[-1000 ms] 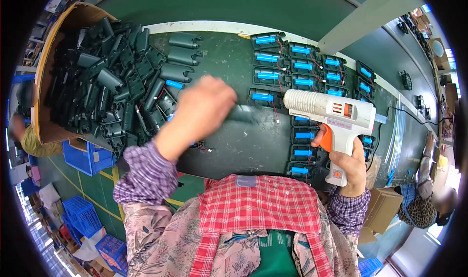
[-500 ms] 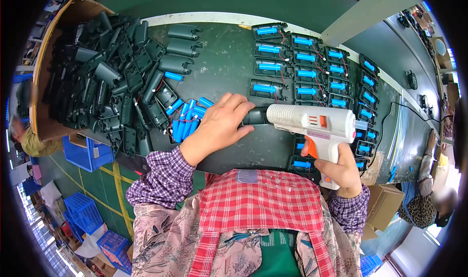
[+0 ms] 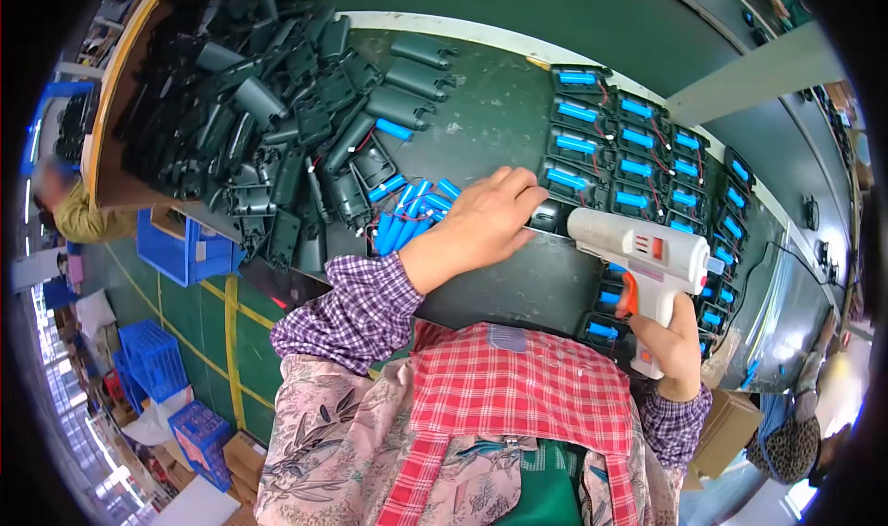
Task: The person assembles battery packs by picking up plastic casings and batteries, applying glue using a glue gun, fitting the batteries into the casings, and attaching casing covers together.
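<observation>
My right hand is wrapped round the handle of a white hot glue gun, a finger by its orange trigger. The gun's ribbed front points left, over a dark plastic housing half. My left hand grips the left end of that housing, thumb on the near side and fingers on the far side. Its right end is hidden under the gun's nose. Loose blue battery cells with thin wires lie in a pile just left of my left hand.
A cardboard box on its side spills dark housings across the bench's left. Rows of housings with blue cells stand at the right. A black cord runs beyond them. A person's sleeve shows at far left.
The whole view has shifted, so the bench, housings and both hands appear farther right. My left hand still holds the housing, and the glue gun stays at its right end, tilted slightly more downward to the right.
</observation>
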Demonstrator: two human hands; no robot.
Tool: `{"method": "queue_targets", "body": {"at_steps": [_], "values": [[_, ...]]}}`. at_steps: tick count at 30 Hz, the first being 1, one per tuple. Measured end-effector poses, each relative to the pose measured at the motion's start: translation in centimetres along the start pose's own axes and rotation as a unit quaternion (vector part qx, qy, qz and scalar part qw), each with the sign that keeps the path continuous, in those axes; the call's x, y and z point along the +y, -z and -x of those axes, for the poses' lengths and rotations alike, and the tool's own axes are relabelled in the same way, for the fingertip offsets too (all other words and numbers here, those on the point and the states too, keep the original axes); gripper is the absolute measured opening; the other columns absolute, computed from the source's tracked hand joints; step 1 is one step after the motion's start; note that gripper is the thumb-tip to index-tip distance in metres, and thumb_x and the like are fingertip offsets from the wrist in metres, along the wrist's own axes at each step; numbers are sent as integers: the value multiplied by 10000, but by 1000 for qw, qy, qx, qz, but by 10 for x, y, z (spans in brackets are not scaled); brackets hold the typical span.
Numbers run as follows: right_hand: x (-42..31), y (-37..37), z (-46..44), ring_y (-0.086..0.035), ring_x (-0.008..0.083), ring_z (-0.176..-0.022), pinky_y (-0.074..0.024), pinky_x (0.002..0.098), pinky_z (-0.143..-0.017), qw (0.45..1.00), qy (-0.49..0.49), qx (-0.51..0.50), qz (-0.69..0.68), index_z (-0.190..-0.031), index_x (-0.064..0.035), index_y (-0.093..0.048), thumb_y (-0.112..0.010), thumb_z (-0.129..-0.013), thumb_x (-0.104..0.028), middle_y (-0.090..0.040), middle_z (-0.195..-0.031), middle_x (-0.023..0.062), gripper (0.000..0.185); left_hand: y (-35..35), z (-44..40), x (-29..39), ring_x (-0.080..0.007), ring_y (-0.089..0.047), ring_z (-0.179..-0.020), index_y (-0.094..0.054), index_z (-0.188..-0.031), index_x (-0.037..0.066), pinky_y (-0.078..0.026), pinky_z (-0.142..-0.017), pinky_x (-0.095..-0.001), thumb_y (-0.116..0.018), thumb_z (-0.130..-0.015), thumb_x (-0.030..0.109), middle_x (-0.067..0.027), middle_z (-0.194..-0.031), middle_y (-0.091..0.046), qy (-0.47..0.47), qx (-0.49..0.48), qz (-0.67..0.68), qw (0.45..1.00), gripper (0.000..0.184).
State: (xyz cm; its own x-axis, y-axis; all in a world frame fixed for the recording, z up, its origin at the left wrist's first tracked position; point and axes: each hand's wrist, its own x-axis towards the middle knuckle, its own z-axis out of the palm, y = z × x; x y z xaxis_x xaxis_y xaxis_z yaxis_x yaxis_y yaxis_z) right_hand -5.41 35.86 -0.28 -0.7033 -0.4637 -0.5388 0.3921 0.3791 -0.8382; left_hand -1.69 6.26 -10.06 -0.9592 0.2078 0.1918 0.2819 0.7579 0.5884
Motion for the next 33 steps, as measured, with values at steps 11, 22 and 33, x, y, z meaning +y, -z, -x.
{"method": "queue_targets", "body": {"at_steps": [11,22,33], "values": [[7,1,-6,-621,250,-1095,-446,373,-1019,988,96,-35,-119,-1263,64,-564,-528,-704,63,-649,-1131,153,560,70,16,-43,-300,-629,-997,-693,-889,72,-525,-813,-424,-665,-781,44,-82,-943,-684,-5,-110,-167,980,115],[5,0,0,-627,209,-1075,-467,324,-951,992,72,-24,-103,-1277,54,-580,-547,-728,60,-675,-1116,129,550,128,31,-41,-139,-662,-849,-588,-1117,21,-542,-711,-267,-590,-867,-75,-71,-994,-653,188,165,313,916,268],[5,6,-1,-647,274,-1058,-483,422,-1003,997,54,-19,-56,-1299,91,-549,-565,-677,-25,-668,-1115,161,632,-27,54,24,-289,-636,-993,-627,-898,69,-553,-769,-397,-761,-840,134,-87,-1076,-654,-44,79,29,995,160]]}}
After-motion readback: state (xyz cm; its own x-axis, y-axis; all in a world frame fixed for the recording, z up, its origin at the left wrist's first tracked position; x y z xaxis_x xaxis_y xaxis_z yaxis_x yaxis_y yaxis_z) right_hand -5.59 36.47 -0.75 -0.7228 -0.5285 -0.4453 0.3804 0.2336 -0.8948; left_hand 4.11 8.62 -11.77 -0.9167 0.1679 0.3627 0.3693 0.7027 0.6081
